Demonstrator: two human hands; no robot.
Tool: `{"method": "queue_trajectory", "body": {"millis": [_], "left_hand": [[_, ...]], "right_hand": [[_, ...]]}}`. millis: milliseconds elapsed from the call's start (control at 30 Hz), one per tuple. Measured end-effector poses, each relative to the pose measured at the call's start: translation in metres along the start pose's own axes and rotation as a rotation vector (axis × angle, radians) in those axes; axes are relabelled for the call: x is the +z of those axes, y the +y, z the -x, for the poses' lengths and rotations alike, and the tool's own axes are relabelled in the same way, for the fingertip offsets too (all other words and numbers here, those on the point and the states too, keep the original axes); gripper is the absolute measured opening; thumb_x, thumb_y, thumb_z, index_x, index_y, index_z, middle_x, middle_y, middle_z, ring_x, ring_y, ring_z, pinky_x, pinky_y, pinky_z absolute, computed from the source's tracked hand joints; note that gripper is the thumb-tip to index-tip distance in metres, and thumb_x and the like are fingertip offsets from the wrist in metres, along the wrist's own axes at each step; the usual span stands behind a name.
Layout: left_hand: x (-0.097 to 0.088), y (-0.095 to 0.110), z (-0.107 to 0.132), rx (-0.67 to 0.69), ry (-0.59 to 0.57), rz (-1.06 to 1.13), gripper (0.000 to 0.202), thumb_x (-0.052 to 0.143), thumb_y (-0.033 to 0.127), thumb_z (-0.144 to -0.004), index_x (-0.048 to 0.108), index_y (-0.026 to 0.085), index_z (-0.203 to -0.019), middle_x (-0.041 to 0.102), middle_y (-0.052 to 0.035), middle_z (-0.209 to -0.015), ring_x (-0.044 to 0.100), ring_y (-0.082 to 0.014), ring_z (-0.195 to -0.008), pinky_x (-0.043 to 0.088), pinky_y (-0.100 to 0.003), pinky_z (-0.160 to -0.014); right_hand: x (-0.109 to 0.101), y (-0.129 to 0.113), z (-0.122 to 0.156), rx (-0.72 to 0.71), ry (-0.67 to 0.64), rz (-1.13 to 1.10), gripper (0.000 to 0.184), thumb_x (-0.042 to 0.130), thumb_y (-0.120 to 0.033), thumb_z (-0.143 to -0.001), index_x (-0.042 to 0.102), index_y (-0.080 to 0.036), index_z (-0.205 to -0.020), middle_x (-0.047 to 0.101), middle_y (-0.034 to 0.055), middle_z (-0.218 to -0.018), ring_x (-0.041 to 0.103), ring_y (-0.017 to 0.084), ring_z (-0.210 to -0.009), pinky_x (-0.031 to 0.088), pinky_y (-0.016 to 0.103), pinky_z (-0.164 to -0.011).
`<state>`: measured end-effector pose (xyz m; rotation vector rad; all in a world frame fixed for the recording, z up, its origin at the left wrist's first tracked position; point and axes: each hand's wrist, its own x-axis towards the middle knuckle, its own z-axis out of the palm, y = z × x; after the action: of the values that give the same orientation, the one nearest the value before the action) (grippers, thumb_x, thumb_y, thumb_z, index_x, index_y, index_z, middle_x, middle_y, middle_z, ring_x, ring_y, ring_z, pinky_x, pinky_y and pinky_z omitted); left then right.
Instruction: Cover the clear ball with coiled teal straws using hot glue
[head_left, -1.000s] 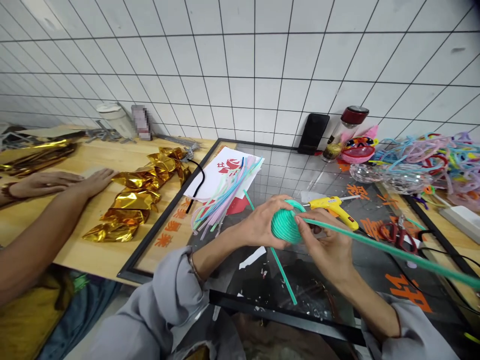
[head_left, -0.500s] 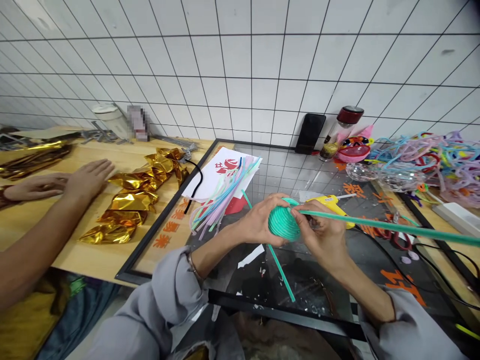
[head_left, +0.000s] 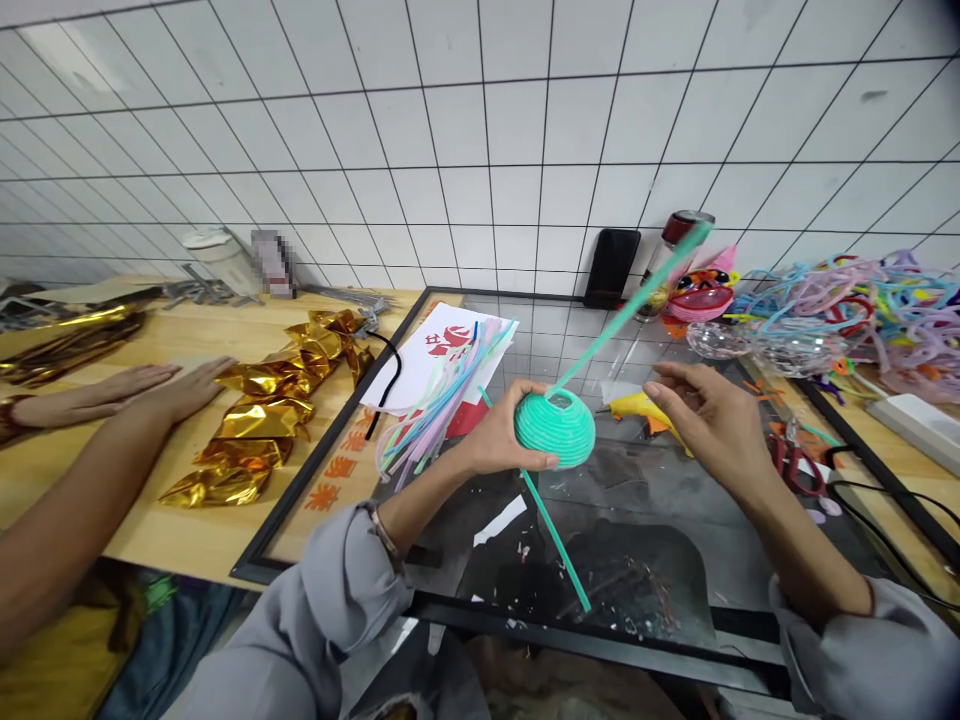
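Observation:
My left hand (head_left: 504, 438) grips a turquoise ball coiled from pipe cleaner (head_left: 556, 432), with a small hole at its top. A loose pipe-cleaner strand (head_left: 630, 305) rises from the ball toward the upper right, its far end blurred. My right hand (head_left: 712, 415) is apart from the ball, thumb and fingers spread, holding nothing visible. Just left of its fingertips lies a yellow glue gun (head_left: 637, 405), partly hidden by the hand. Beneath the ball, another turquoise pipe cleaner (head_left: 556, 540) lies across the dark glass tabletop (head_left: 637, 560).
Pastel pipe cleaners (head_left: 442, 410) lie on white paper (head_left: 409, 350). Red-handled scissors (head_left: 796, 462) and a tangled pile of pipe cleaners (head_left: 862, 310) are at the right. A phone (head_left: 611, 267) leans on the tiled wall. At left, another person's hands (head_left: 184, 390) rest near gold foil (head_left: 259, 435).
My right hand has let go of the strand and moved right. The strand has swung from pointing right to pointing up. The ball has tipped, showing its top hole.

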<state>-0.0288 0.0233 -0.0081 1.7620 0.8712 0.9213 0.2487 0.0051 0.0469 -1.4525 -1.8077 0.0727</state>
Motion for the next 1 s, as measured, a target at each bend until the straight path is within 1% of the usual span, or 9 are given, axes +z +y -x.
{"method": "queue_trajectory", "body": {"millis": [67,167,267,367,533,733,867,933,1000], "left_hand": [[-0.002,-0.004,-0.001,-0.012,0.022,0.024,0.088,0.091,0.043,-0.051,0.044,0.022,-0.121,0.054,-0.0117,-0.13,0.054,-0.033,-0.122,0.044,-0.051,-0.105],[-0.003,-0.005,-0.001,-0.034,0.013,0.041,0.086,0.091,0.044,-0.053,0.045,0.022,-0.122,0.052,-0.0114,-0.132,0.054,-0.0322,-0.122,0.045,-0.05,-0.104],[-0.005,-0.004,0.0,-0.043,0.027,0.04,0.085,0.092,0.045,-0.053,0.045,0.023,-0.121,0.051,-0.0115,-0.134,0.05,-0.0341,-0.128,0.043,-0.051,-0.108],[-0.007,-0.004,0.001,-0.061,0.018,0.059,0.086,0.091,0.045,-0.055,0.043,0.022,-0.123,0.051,-0.0123,-0.134,0.05,-0.0343,-0.128,0.042,-0.053,-0.109],[-0.007,-0.006,0.002,-0.068,0.01,0.043,0.087,0.091,0.045,-0.055,0.042,0.023,-0.123,0.051,-0.0121,-0.132,0.05,-0.034,-0.128,0.041,-0.053,-0.109],[-0.006,-0.008,0.003,-0.056,0.008,0.051,0.087,0.092,0.046,-0.054,0.043,0.024,-0.123,0.051,-0.0108,-0.131,0.052,-0.0321,-0.123,0.046,-0.049,-0.103],[-0.005,-0.01,0.003,-0.057,-0.008,0.074,0.086,0.091,0.044,-0.056,0.042,0.025,-0.124,0.05,-0.0102,-0.136,0.053,-0.0317,-0.125,0.045,-0.048,-0.105],[-0.004,-0.01,0.002,-0.05,-0.017,0.087,0.087,0.092,0.043,-0.055,0.042,0.025,-0.124,0.051,-0.0103,-0.137,0.053,-0.032,-0.127,0.044,-0.048,-0.107],[-0.003,-0.01,0.003,-0.035,-0.031,0.105,0.087,0.092,0.042,-0.055,0.042,0.025,-0.124,0.052,-0.0109,-0.138,0.053,-0.0327,-0.129,0.043,-0.049,-0.108]], "right_hand": [[0.0,0.024,-0.002,0.086,-0.055,0.249,0.051,0.052,-0.06,-0.092,0.073,-0.015,-0.102,0.075,0.0136,-0.093,0.07,0.028,-0.083,0.05,0.038,-0.069],[0.0,0.046,0.001,0.207,-0.294,0.51,0.053,0.048,-0.06,-0.093,0.072,-0.013,-0.099,0.074,0.017,-0.096,0.07,0.033,-0.089,0.045,0.037,-0.065],[0.0,0.048,0.005,0.247,-0.503,0.601,0.053,0.049,-0.064,-0.091,0.07,-0.016,-0.096,0.074,0.0158,-0.093,0.07,0.031,-0.085,0.04,0.034,-0.062],[0.006,0.043,0.009,0.229,-0.551,0.659,0.052,0.053,-0.065,-0.089,0.068,-0.016,-0.096,0.073,0.0163,-0.096,0.07,0.03,-0.086,0.041,0.034,-0.063],[0.022,0.042,0.011,0.288,-0.466,0.636,0.042,0.062,-0.05,-0.085,0.069,-0.012,-0.101,0.073,0.02,-0.108,0.069,0.033,-0.102,0.047,0.035,-0.071],[0.018,0.049,0.005,0.396,-0.366,0.566,0.039,0.057,-0.047,-0.083,0.071,-0.015,-0.101,0.076,0.0178,-0.09,0.072,0.036,-0.082,0.046,0.038,-0.061],[0.013,0.043,0.007,0.347,0.002,0.35,0.042,0.062,-0.048,-0.076,0.067,-0.016,-0.104,0.075,0.0144,-0.087,0.071,0.034,-0.078,0.05,0.04,-0.064],[0.012,0.032,0.011,0.209,0.186,0.199,0.039,0.065,-0.048,-0.075,0.065,-0.019,-0.101,0.074,0.0108,-0.088,0.07,0.028,-0.075,0.052,0.039,-0.067],[0.013,0.018,0.017,0.039,0.276,0.123,0.033,0.066,-0.045,-0.078,0.062,-0.021,-0.1,0.072,0.0079,-0.089,0.068,0.024,-0.072,0.053,0.037,-0.067]]}}
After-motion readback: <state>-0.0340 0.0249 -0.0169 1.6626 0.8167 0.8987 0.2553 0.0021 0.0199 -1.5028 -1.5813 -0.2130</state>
